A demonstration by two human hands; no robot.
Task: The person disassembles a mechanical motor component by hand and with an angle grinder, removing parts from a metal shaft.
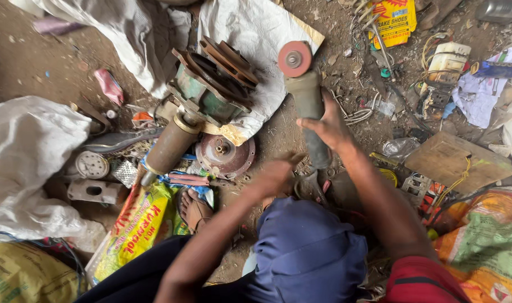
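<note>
A rough scrap-repair workshop on a dirt floor: rusty machine parts, an angle grinder, loose wires and sacks lie scattered.

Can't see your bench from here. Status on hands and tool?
Right hand gripping grinder, disc up. Left hand low by knee, apparently empty. Rusty motor beside disc, apart.

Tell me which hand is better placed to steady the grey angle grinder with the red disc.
Right. The right hand already grips the grey angle grinder's body below its red disc. The left hand sits lower, near the ground, apart from the grinder.
</note>
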